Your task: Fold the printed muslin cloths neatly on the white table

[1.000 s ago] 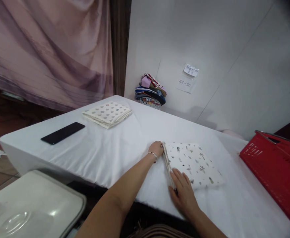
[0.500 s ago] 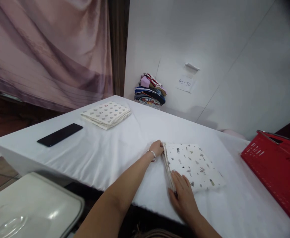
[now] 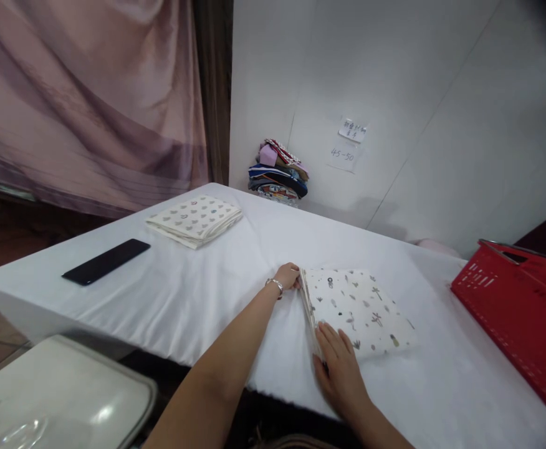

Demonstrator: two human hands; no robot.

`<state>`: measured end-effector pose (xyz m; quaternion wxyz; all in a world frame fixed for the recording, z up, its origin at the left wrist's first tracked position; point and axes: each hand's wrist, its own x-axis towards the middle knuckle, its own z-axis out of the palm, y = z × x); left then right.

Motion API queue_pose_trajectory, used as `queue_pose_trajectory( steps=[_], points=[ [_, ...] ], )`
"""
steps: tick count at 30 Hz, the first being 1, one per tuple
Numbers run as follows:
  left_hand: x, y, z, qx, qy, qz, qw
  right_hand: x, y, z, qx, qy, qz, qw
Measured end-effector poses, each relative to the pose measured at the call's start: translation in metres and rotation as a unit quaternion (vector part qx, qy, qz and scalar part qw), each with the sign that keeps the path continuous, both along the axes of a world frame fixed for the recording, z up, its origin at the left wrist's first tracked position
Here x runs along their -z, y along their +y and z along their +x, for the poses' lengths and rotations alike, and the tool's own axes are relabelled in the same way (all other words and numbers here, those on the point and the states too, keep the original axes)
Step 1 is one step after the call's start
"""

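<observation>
A folded white cloth (image 3: 354,308) printed with small palm trees and other figures lies flat on the white-covered table. My left hand (image 3: 288,275), with a bracelet at the wrist, is closed on its far left corner. Over the near left corner rests my right hand (image 3: 342,369), its fingers on the top layer and its thumb by the folded edge. The thumb's tip and the lower layers there are partly hidden. Farther left sits another folded cream cloth (image 3: 193,218) with grey shapes, apart from both hands.
A black phone (image 3: 107,260) lies near the table's (image 3: 273,231) left end. A red basket (image 3: 516,318) stands at the right. Folded clothes (image 3: 278,171) are stacked against the wall beyond, below paper notes (image 3: 345,149). A pale, glossy seat-like surface (image 3: 62,393) is at lower left.
The view has shifted slightly. Both hands keep their places along the cloth's left edge, and the cloth looks the same. The upper wall note flapped up and hangs down again.
</observation>
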<state>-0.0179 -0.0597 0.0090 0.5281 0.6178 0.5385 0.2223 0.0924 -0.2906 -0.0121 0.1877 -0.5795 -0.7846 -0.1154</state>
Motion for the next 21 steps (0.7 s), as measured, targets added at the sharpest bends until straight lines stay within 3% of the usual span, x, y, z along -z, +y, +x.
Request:
queue_pose_trajectory(
  steps=[6,11,16,21],
  points=[
    [-0.005,-0.002,-0.002,-0.009,-0.044,0.009,0.999,-0.001,-0.002,-0.001,0.004,0.019,-0.03,0.999],
    [-0.001,-0.001,0.001,-0.015,-0.039,0.037,0.998,-0.017,0.0,0.001,0.017,0.079,-0.095,0.992],
    [-0.002,0.005,-0.003,-0.033,0.0,0.09,0.995,-0.03,0.016,0.012,0.042,0.141,-0.158,0.976],
    [-0.014,0.004,-0.008,-0.005,0.069,0.127,0.99,-0.026,0.026,0.019,0.048,0.174,-0.187,0.966]
  ],
)
